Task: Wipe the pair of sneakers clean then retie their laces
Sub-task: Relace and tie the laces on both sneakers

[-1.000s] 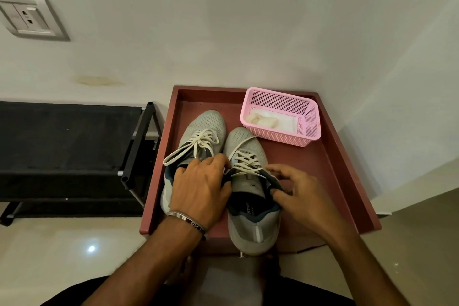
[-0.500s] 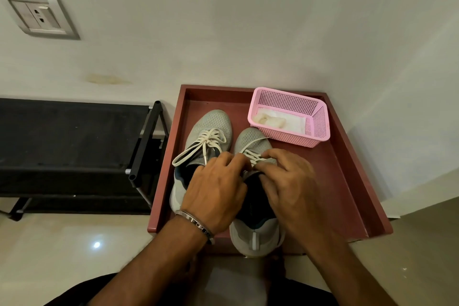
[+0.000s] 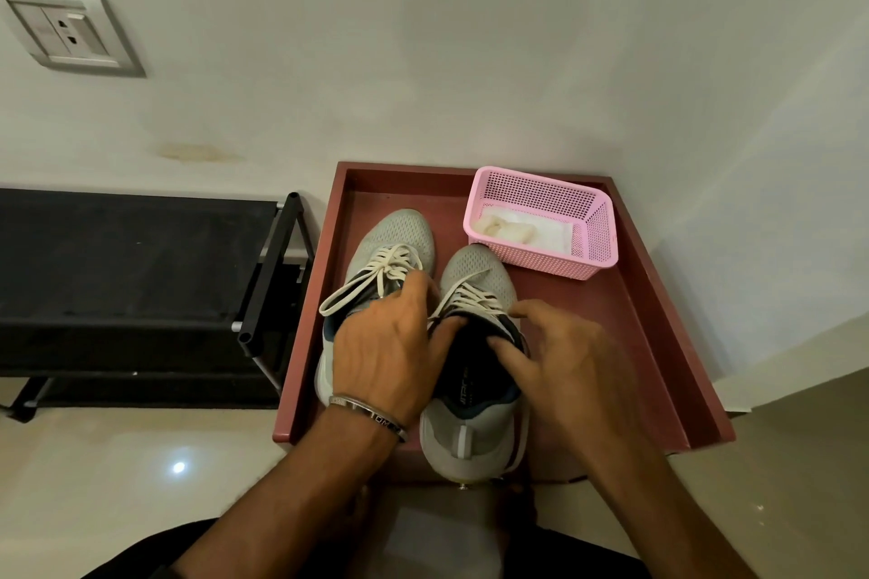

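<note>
While both sit trayed, left hand point(image 3: 385, 343) seemingly pinching right sneaker point(image 3: 475, 371) lace, right hand point(image 3: 564, 362) gripping collar

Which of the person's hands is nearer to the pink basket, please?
Right. The right hand lies just below the pink basket; the left hand sits farther away, over the left sneaker.

grey sneakers point(image 3: 475, 277) with cream laces (navy lining), dark red tray point(image 3: 658, 320), pink mesh basket point(image 3: 592, 226), black rack point(image 3: 141, 268)
</note>
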The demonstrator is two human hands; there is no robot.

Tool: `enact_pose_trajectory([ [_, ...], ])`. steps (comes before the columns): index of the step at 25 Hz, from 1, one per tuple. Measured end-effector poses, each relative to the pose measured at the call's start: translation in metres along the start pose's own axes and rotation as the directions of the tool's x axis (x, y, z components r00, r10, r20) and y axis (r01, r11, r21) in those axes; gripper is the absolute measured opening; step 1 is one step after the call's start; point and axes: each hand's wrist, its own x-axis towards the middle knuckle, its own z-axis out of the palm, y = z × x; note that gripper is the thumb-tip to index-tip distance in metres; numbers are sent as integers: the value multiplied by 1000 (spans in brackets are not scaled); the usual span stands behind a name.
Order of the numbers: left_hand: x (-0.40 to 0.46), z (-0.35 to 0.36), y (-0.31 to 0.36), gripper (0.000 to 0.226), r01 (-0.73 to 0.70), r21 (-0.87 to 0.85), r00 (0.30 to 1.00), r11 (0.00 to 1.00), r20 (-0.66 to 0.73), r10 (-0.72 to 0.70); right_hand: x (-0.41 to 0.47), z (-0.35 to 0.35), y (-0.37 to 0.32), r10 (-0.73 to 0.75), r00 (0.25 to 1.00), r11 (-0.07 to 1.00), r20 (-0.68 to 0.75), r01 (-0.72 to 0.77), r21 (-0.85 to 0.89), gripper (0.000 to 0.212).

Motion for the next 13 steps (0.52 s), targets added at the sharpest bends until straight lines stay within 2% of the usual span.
enact_pose_trajectory([
  [2, 3, 0, 0, 38, 7, 51, 999, 999, -31, -5, -3, -2, -4, 78, 996, 996, 38, -77, -46, 47],
  [7, 9, -1, 3, 55, 67, 128, 995, 989, -80, -57, -7, -1, -10, 108, 992, 992, 63, -104, -66, 39],
  [10, 11, -5, 6, 49, 54, 106, 995, 993, -86, -45, -8, -5, -13, 107, 993, 993, 47, -104, -58, 39],
  [13, 7, -7, 9, 44, 56, 82, 997, 995, -53, -51, -8, -1, -16, 43, 999, 999, 8, -43, -24, 53],
])
